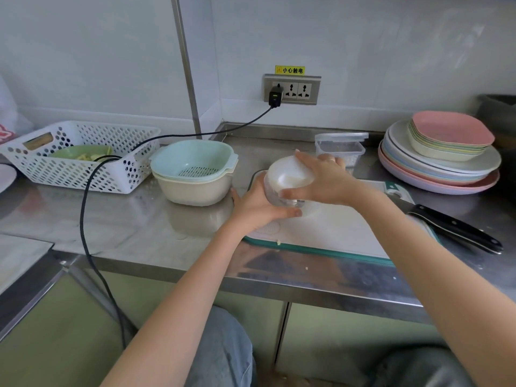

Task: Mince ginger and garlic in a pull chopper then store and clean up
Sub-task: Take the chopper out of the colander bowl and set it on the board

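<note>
Gripping pull chopper (287, 181): left hand (255, 209) round cup, right hand (321, 180) clasping lid; contents unclear.

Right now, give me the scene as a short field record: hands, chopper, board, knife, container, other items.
left hand: grips the clear base of the chopper
right hand: curled over the white lid
chopper: white-lidded clear plastic pull chopper, tilted, held above the board
board: white cutting board with green edge, on the steel counter
knife: black-handled knife, at the board's right edge
container: clear lidded plastic box, behind the hands
colander: pale blue strainer bowl nested in a cream bowl, left of the board
plates: stack of pastel plates, far right
</note>
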